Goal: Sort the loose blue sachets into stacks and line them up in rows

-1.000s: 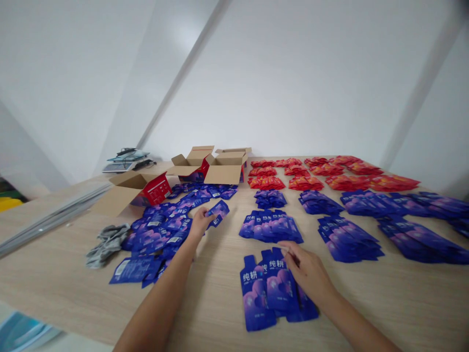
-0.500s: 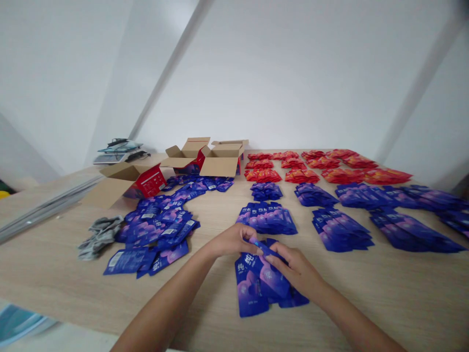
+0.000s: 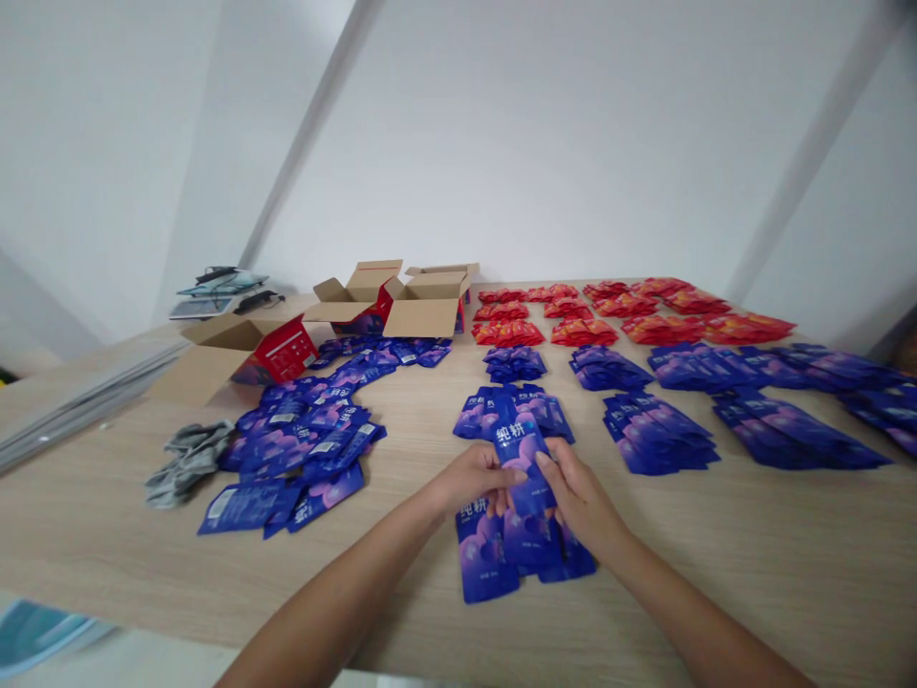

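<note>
While two bare hands, left (image 3: 479,478) and right (image 3: 579,489), pinch one flat purple-blue pouch (image 3: 526,465), three open cardboard boxes (image 3: 287,351) stand behind.

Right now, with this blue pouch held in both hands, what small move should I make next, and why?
I'd probably lower the pouch onto the nearest blue group, printed side up. Your left hand and right hand hold it just over that group, and its front already faces up, like the fronts visible there.
</note>
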### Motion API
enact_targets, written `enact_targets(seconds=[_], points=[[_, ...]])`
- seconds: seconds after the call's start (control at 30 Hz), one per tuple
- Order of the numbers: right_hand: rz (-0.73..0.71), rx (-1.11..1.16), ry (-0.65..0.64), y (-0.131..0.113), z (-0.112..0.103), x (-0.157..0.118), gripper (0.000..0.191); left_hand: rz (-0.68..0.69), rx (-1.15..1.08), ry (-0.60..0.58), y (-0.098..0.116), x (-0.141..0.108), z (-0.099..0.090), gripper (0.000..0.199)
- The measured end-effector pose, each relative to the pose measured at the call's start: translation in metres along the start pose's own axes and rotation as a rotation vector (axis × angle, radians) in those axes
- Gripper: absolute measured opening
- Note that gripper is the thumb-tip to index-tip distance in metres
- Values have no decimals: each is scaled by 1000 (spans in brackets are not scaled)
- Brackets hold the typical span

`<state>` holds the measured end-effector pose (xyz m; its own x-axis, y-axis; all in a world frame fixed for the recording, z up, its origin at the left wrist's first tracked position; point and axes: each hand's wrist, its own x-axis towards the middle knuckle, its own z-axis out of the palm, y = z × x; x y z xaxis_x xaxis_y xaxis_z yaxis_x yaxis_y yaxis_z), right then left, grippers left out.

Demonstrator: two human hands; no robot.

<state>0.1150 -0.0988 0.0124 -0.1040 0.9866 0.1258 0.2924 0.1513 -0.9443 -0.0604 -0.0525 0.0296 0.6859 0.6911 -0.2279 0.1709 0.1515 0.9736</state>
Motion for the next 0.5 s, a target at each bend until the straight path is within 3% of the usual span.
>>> enact_targets(seconds=[0.17, 0.23, 0.3, 0.4, 0.47, 0.5], points=[[-71, 94, 4, 7, -1, 3, 41, -18, 109, -88, -4, -1, -3, 45], [-36, 133, -18, 11, -1, 4, 56, -6, 234, 6, -3, -4, -14, 45], [-22, 87, -55, 14, -1, 5, 60, 53, 483, 272, 0, -12, -34, 42], [-81, -106, -113, 16, -2, 6, 42, 96, 1026, 789, 6, -32, -75, 34], [-133, -248, -125, 16, -2, 6, 33, -64, 1357, 994, 4, -49, -99, 36], [-149, -308, -128, 16, -2, 7, 31, -198, 1465, 1031, 1, -57, -109, 37]])
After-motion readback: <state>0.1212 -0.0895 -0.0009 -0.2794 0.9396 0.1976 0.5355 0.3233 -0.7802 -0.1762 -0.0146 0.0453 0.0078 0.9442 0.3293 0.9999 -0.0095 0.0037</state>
